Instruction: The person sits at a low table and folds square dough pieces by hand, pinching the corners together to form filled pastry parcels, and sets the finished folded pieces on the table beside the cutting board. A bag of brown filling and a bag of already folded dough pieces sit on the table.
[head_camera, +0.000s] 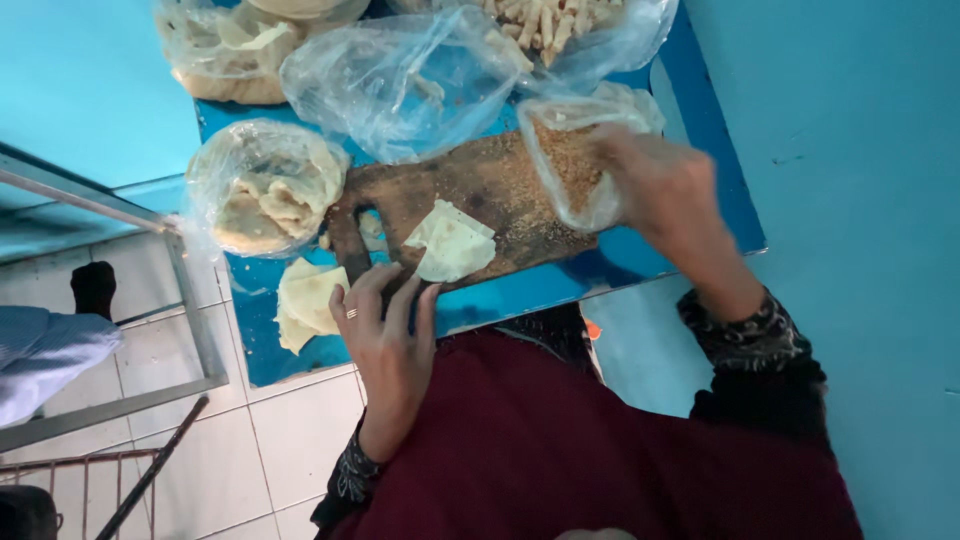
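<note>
Your left hand (385, 335) lies flat, palm down, at the near edge of the wooden board (470, 195). Fingers (402, 300) are spread a little and straight, tips resting on the board edge just beside the folded dough sheet (452, 243); nothing is gripped. There's a ring on one finger.

Your right hand (665, 190) is blurred. It's at the mouth of the small clear bag of brown crumbs (572, 165), which lies on the right end of the board. Fingers look curled at the bag's opening, but I can't tell if they're pinching the plastic or just touching it.

Packages:
- Clear bag of pale dough sheets (265, 185), rounded, left of the board on the blue counter (620, 265).
- Loose dough sheets (305, 300) on the counter, just left of your left hand.
- Big crumpled clear bag (400, 85), mostly empty, behind the board.
- Bag of pale rolled sticks (555, 25), top right.
- Another bag of dough (225, 55), top left.

Pose: left forearm comes up from below, wrist straight. Right arm reaches in from the right, dark patterned sleeve (750, 335), wrist bent toward the bag.
</note>
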